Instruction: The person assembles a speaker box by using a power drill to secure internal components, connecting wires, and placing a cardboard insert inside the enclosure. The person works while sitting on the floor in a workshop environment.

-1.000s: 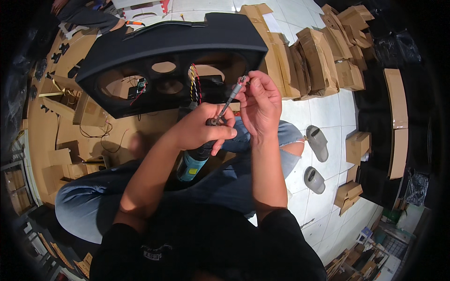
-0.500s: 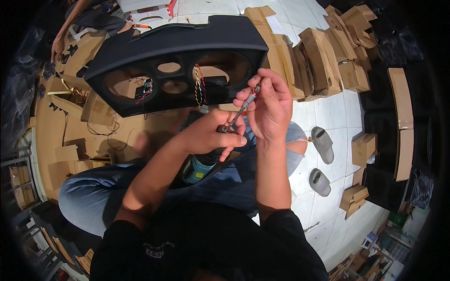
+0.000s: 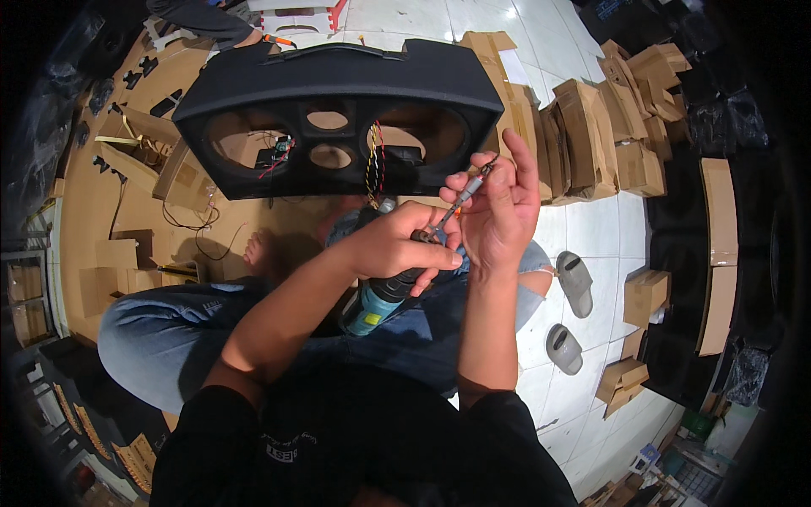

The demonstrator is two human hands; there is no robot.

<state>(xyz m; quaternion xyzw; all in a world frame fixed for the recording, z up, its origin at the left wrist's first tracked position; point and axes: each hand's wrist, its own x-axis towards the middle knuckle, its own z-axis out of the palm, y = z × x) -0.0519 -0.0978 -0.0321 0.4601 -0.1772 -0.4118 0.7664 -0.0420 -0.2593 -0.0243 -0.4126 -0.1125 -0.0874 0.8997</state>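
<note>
A teal and black cordless drill [image 3: 378, 306] lies over my lap, its front end pointing up and to the right. My left hand [image 3: 393, 243] is wrapped around the drill at its black chuck [image 3: 422, 239]. From the chuck sticks a long driver bit [image 3: 467, 193] with a grey sleeve. My right hand [image 3: 504, 207] pinches the bit near its far end between thumb and fingers, index finger raised. A small dark piece shows at the tip, too small to name. Just beyond my hands stands a black speaker cabinet [image 3: 338, 83] with round openings.
Twisted yellow, black and red wires [image 3: 372, 165] hang from the cabinet's right opening. Cardboard boxes [image 3: 583, 139] crowd the right side. Grey slippers [image 3: 574, 285] lie on the white tiles. An open carton [image 3: 182, 173] sits at left; another person's leg [image 3: 207, 24] shows at the top left.
My right index finger has straightened upward while the pinch on the bit stays. The view has shifted, so the cabinet sits further right. The other person's arm has left the upper left.
</note>
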